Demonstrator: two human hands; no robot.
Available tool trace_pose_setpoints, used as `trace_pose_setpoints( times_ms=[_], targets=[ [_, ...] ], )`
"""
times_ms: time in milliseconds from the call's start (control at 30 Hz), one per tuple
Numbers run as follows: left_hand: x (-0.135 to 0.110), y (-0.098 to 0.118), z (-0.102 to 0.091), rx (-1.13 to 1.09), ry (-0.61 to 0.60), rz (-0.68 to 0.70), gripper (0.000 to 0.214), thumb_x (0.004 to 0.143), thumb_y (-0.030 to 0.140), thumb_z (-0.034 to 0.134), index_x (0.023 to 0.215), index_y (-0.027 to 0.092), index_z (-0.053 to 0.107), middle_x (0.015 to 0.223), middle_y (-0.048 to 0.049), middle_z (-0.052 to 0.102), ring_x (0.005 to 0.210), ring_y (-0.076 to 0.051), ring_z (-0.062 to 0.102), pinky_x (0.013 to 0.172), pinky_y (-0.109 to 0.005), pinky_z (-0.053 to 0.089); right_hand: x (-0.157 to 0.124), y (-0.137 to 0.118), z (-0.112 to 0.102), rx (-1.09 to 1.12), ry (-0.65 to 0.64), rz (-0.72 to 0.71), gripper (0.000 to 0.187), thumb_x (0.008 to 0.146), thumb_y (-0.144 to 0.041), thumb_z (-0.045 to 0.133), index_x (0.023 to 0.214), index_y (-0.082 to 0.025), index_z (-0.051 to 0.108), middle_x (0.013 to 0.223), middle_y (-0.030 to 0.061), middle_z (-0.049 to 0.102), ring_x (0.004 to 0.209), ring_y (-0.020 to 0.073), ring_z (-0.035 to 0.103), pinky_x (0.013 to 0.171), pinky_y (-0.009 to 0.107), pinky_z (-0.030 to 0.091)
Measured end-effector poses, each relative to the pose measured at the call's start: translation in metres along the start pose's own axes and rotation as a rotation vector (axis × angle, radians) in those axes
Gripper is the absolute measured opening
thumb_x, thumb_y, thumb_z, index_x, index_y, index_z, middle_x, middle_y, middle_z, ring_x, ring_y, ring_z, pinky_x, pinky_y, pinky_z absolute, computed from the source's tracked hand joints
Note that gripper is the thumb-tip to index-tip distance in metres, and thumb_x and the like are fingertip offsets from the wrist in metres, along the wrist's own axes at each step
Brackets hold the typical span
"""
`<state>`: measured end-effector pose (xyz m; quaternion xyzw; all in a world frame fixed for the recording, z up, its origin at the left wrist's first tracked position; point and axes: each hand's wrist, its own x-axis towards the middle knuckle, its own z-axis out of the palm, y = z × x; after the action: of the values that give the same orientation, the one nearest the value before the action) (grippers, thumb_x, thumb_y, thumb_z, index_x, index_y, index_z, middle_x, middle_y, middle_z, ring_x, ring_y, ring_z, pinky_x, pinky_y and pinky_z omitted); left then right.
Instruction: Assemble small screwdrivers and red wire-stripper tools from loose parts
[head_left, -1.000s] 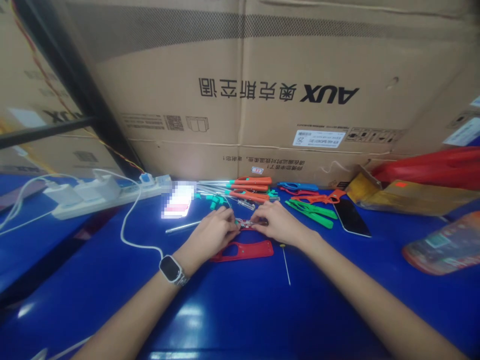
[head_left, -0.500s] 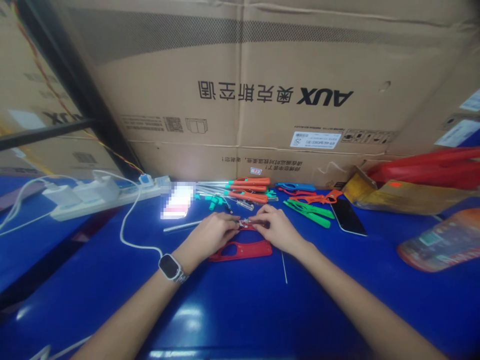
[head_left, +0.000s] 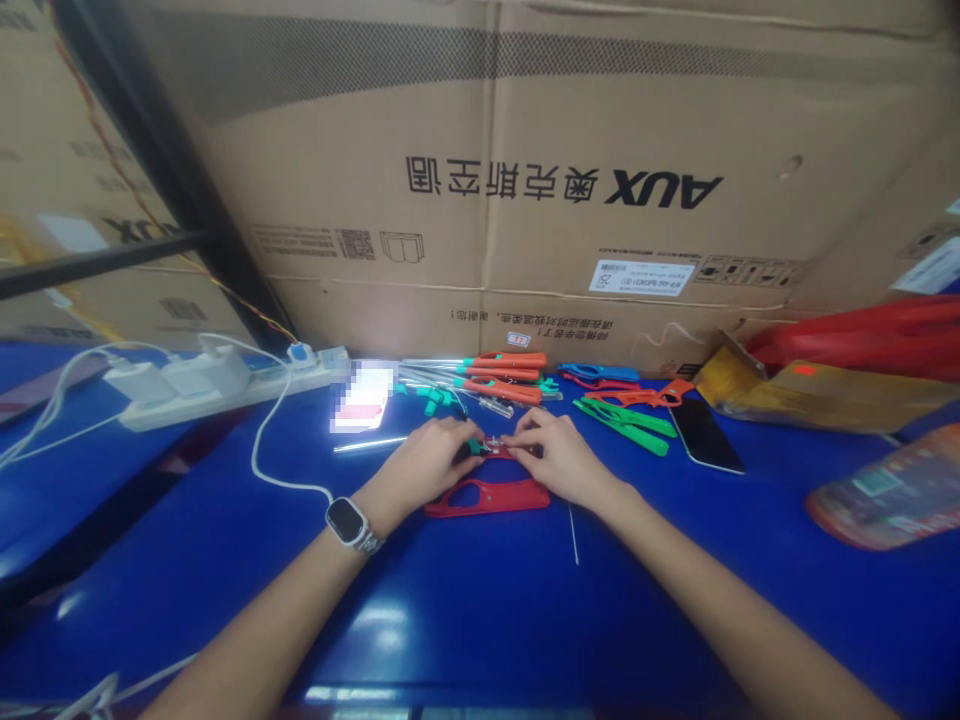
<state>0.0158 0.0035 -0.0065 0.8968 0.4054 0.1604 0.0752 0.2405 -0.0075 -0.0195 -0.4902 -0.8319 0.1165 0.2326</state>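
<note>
Between my hands lies a red lighter shell half (head_left: pixel 496 453) with small parts inside it. My left hand (head_left: pixel 431 458), wearing a watch (head_left: pixel 346 521), has its fingers closed round a small green part (head_left: pixel 474 446) at the shell's left end. On the right end, the fingers of my right hand (head_left: pixel 559 458) pinch the shell. Closer to me, a second red shell half (head_left: pixel 517 494) with a finger loop rests on the table. A metal tube (head_left: pixel 371 444) reaches out behind my left hand. Below my right hand lies a thin rod (head_left: pixel 574 540).
Several orange lighters (head_left: pixel 510 387) and green parts (head_left: pixel 435 400) lie behind my hands. Green shells (head_left: pixel 630 425), a black phone (head_left: pixel 705 437) and a plastic jar (head_left: pixel 892 490) are to the right. A power strip (head_left: pixel 150 408) and a lit screen (head_left: pixel 364 395) are left.
The view has shifted slightly, moving the scene a little right. My left fingers have shifted on the shell, and a green part now shows by them. The right hand keeps its pinch.
</note>
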Motion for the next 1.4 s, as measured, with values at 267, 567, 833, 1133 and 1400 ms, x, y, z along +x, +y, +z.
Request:
trace_pose_setpoints(
  times_ms=[267,567,833,1133,1400],
  targets=[
    [0.0,-0.008,0.002,-0.045,0.025,0.051,0.026,0.091,0.031,0.062,0.113,0.019,0.07,0.112,-0.0093,0.061,0.103,-0.023,0.059,0.09,-0.036,0.051,-0.002,-0.011,-0.006,-0.142,-0.031,-0.04,0.023,0.095,-0.022,0.055,0.101,-0.026,0.077,0.097,0.0054,0.063,0.093,0.0186,0.059,0.077,0.034,0.033],
    [0.009,-0.021,0.0,-0.242,0.019,-0.003,0.019,0.092,0.015,0.056,0.096,0.018,0.074,0.091,-0.0057,0.066,0.083,-0.017,0.062,0.076,-0.028,0.05,-0.006,-0.013,0.002,-0.249,0.018,-0.114,0.028,0.097,-0.037,0.055,0.114,-0.024,0.073,0.116,0.0102,0.064,0.1,0.0233,0.059,0.081,0.038,0.033],
    [0.011,-0.037,0.0,-0.458,-0.004,-0.043,0.014,0.089,0.021,0.063,0.094,0.017,0.075,0.089,-0.0052,0.071,0.078,-0.016,0.064,0.074,-0.027,0.05,-0.004,-0.014,0.003,-0.262,0.006,-0.104,0.027,0.096,-0.032,0.057,0.117,-0.025,0.072,0.115,0.008,0.066,0.099,0.0224,0.058,0.08,0.037,0.031],
    [0.011,-0.046,-0.002,-0.442,-0.03,-0.007,0.017,0.09,0.02,0.059,0.093,0.017,0.076,0.097,-0.0072,0.071,0.084,-0.017,0.065,0.078,-0.028,0.05,-0.006,-0.013,0.003,-0.275,0.009,-0.103,0.027,0.096,-0.033,0.057,0.118,-0.026,0.071,0.111,0.0068,0.067,0.095,0.0202,0.058,0.079,0.036,0.031],
    [0.002,-0.044,-0.008,-0.433,-0.043,-0.034,0.014,0.088,0.022,0.061,0.092,0.017,0.074,0.09,-0.005,0.069,0.078,-0.015,0.063,0.072,-0.027,0.048,-0.006,-0.014,0.003,-0.299,0.0,-0.086,0.026,0.095,-0.032,0.058,0.118,-0.027,0.072,0.109,0.0066,0.068,0.094,0.0201,0.058,0.078,0.035,0.031]
  ],
)
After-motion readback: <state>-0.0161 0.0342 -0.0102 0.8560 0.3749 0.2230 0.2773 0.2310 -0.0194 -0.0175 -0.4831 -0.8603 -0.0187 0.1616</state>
